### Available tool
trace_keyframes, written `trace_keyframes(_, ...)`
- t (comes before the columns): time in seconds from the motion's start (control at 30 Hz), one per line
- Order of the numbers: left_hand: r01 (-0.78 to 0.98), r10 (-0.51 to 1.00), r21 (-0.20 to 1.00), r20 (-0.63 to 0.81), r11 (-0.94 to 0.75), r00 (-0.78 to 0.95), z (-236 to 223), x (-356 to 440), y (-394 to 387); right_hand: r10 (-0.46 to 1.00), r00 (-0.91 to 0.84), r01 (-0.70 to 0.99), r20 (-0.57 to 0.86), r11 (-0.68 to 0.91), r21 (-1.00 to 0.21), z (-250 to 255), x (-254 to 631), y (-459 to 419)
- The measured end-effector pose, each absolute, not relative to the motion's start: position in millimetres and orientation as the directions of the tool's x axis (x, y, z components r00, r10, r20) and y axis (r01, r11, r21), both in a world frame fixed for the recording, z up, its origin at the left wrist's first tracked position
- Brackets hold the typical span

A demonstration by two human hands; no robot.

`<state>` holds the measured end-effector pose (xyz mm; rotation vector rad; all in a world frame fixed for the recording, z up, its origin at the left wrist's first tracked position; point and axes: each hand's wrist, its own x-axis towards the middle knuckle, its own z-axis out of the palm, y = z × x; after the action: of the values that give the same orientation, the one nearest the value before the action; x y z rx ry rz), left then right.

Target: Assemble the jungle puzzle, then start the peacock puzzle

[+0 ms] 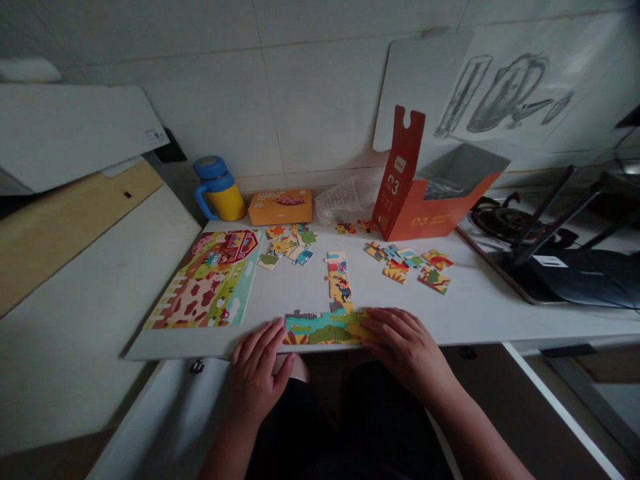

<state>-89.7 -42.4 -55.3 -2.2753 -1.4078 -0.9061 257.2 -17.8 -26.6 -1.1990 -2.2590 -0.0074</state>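
Joined jigsaw puzzle pieces lie along the table's front edge, and a narrow column of pieces runs back from them. My left hand rests at the table edge by the strip's left end, its fingers stretched out and holding nothing. Over the strip's right end lies my right hand, fingers extended flat and covering part of the pieces. Loose puzzle pieces sit in a left pile and a right pile, some overlapping.
A farm picture board lies at the left. Along the wall stand a blue and yellow jug, an orange box, a crumpled clear plastic bag and an open red-orange box. A gas stove is at the right.
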Motion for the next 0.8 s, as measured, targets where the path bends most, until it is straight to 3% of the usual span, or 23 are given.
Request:
trace_keyframes(0.4,0.922,0.532,-0.023,0.811,-0.387,0.243,-79,-81,-33,0.762,-0.412,0.722,0.500,0.607,-0.332,-2,262,14)
trace_keyframes(0.67,0.930,0.540,-0.021,0.810,-0.367,0.231,-80,-78,-33,0.818,-0.486,0.750,0.308,0.571,-0.333,2,236,44)
trace_keyframes(0.8,0.931,0.541,-0.012,0.811,-0.364,0.223,-80,-77,-34,0.820,-0.500,0.751,0.279,0.571,-0.333,0,235,45)
